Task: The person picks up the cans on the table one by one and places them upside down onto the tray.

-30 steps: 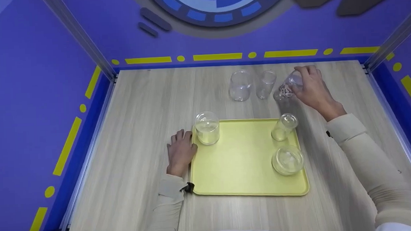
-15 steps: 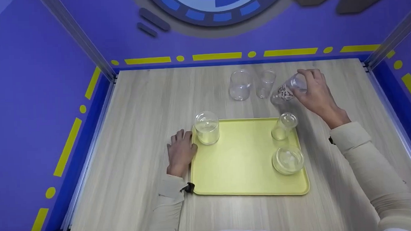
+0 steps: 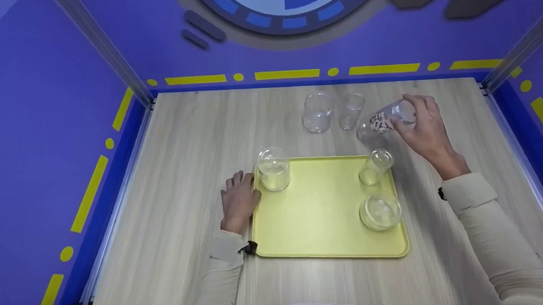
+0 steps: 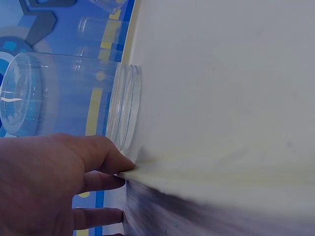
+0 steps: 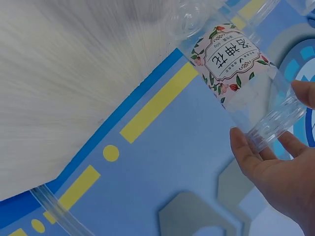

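My right hand (image 3: 428,129) grips a clear plastic jar (image 5: 234,66) with a floral paper label by its ridged end. The jar is steeply tilted, its other end low over the table behind the tray, pointing left. My left hand (image 3: 239,200) is at the left edge of the yellow tray (image 3: 311,215); in the left wrist view its thumb (image 4: 110,155) lies at the rim and the fingers come in beside it, pinching the edge. Right by this hand, a clear jar (image 4: 69,93) stands threaded mouth down on the tray's far left corner.
On the tray's right side are a slim clear jar (image 3: 375,167) and a low round jar (image 3: 380,212). Behind the tray stand a wide clear jar (image 3: 318,114) and a narrow one (image 3: 351,112), left of the held jar. Blue-purple panels (image 3: 294,50) wall the table.
My right hand has moved right and a little toward me, leaning the jar over further while its low end stays near the same spot. The left hand keeps its place.
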### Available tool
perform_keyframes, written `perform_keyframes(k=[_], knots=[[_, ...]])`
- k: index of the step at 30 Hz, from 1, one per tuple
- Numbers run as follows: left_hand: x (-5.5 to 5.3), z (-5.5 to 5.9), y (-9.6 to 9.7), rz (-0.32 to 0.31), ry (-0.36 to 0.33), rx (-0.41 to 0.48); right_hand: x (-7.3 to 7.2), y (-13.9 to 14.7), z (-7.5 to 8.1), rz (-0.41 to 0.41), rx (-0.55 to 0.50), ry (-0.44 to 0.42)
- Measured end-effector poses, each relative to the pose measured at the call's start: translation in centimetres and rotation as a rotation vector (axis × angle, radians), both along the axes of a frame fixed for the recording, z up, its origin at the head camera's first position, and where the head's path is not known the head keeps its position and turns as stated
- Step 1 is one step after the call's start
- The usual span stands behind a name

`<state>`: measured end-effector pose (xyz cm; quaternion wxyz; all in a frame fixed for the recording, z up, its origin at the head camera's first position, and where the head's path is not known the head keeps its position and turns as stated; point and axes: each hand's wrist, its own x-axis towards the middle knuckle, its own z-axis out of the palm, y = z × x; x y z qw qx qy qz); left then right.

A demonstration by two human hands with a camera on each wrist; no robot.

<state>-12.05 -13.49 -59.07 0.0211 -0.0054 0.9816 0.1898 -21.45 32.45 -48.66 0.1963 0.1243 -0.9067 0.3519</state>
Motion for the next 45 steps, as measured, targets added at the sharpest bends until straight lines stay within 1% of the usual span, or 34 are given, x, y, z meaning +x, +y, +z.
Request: perform_keyframes(k=[5,9,14,19,23,28,31,36,40,42,45], knots=[[-0.1,0.1,0.0,0.001,0.002,0.002,0.7,0.3,-0.2,-0.044,-0.064,-0.001],[-0.1,0.1,0.0,0.004,0.003,0.014,1.3,0.4,-0.4,-0.076,-0.13,-0.018],[-0.1,-0.1,0.0,0.01,0.002,0.016,1.9,0.6,-0.7,-0.092,-0.202,-0.032],[0.0,-0.2,0.1,0.01,0.013,0.003,2.6,0.9,-1.0,-0.111,-0.275,-0.078],[0.0,-0.1,0.2,0.009,0.014,0.001,3.1,0.7,-1.2,-0.147,-0.317,-0.117],[0.0,-0.2,0.2,0.014,0.005,-0.001,3.9,0.0,-1.0,-0.187,-0.386,-0.172],[0.0,-0.2,0.1,0.019,0.004,-0.003,4.1,-0.2,-1.2,-0.191,-0.437,-0.188],[0.1,-0.2,0.1,0.02,0.003,0.007,3.8,0.1,-1.9,-0.188,-0.511,-0.189],[0.1,-0.1,0.1,0.021,-0.002,0.014,3.7,0.1,-2.2,-0.18,-0.594,-0.201],[0.1,-0.1,0.2,0.022,-0.005,0.012,3.8,0.0,-2.2,-0.176,-0.654,-0.211],[0.2,-0.1,0.2,0.022,-0.002,0.008,4.0,-0.2,-2.1,-0.151,-0.775,-0.219]])
